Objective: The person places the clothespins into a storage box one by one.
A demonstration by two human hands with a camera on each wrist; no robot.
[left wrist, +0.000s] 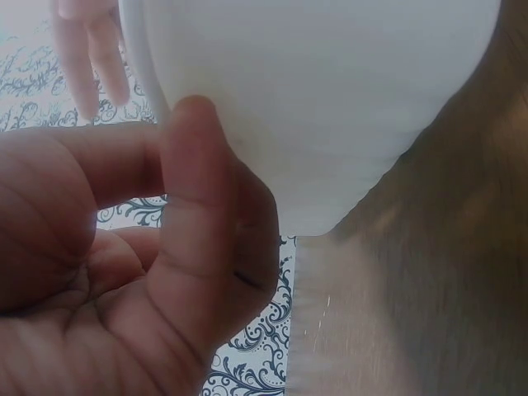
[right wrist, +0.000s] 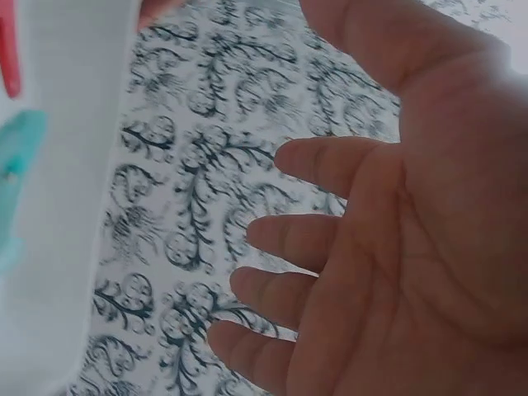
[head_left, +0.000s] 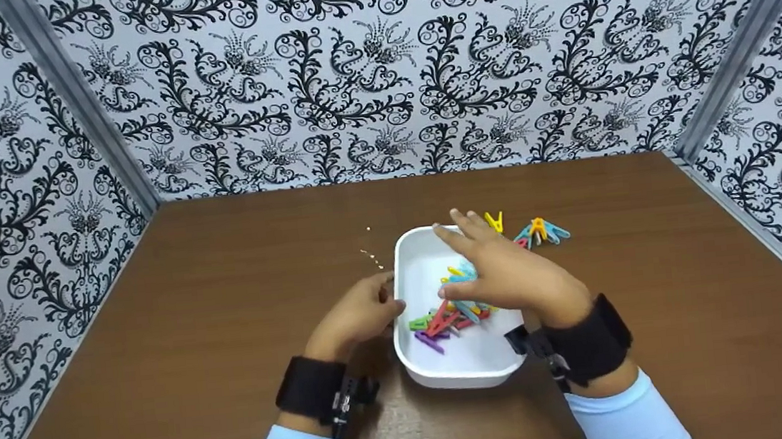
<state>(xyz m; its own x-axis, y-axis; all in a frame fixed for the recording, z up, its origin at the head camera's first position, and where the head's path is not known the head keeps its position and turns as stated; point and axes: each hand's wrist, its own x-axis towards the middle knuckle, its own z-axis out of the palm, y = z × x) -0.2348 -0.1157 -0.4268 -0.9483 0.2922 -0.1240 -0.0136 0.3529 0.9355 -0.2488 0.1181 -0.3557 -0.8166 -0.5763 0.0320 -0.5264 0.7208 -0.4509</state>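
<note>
A white plastic tub (head_left: 473,362) sits on the table with several colourful clothespins (head_left: 444,322) inside, among them red, green, purple, blue and yellow ones. My left hand (head_left: 360,308) holds the tub's left rim with thumb and curled fingers; the left wrist view shows the thumb (left wrist: 194,165) against the white wall. Above the tub's right side hovers my right hand (head_left: 511,272), fingers spread, hiding part of the clothespins. In the right wrist view its palm (right wrist: 379,247) faces the tub (right wrist: 70,206) and holds nothing.
Behind the right hand, a yellow clothespin (head_left: 494,222) and a small pile of blue, orange and pink clothespins (head_left: 541,230) lie on the brown table (head_left: 244,262). Small pale marks (head_left: 372,257) show left of the tub. Patterned panels (head_left: 377,70) enclose the back and sides.
</note>
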